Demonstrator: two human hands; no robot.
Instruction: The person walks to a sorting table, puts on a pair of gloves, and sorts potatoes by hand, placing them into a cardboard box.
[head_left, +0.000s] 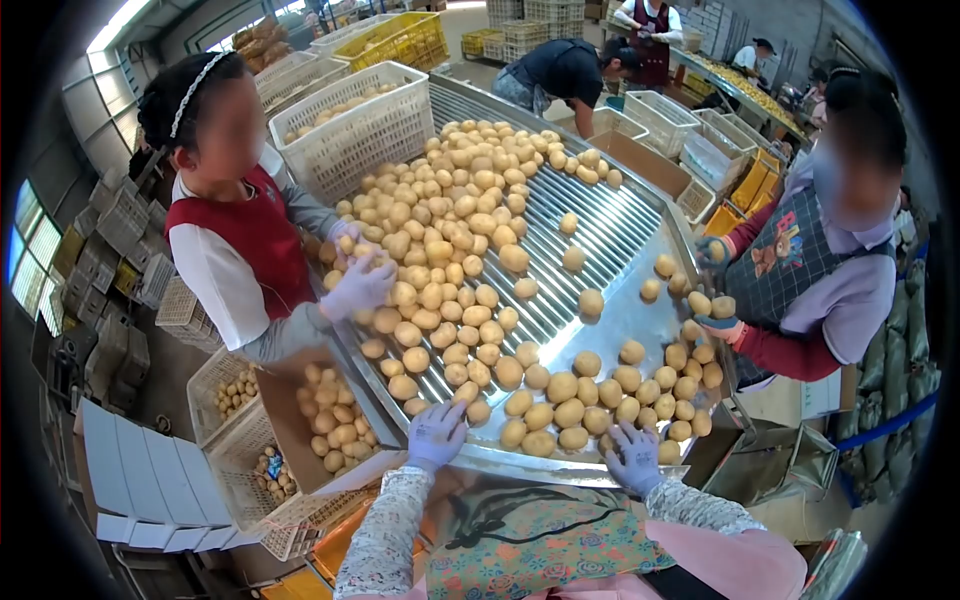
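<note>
Many potatoes (462,220) lie on the metal sorting table (640,262), piled at its far left and spread in a looser group (590,400) along the near side. My left hand (437,437), in a pale purple glove, rests at the near left edge with its fingers stretched toward the closest potatoes. At the near right, my right hand (634,458) wears the same kind of glove. Its fingers are spread against potatoes at the edge, and none is visibly gripped.
On the left, a co-worker's gloved hands (360,285) touch the pile. Another co-worker's gloved hand (722,325) holds potatoes on the right. A white crate (350,135) stands at the far left corner. Below the left edge, a cardboard box (285,430) holds potatoes.
</note>
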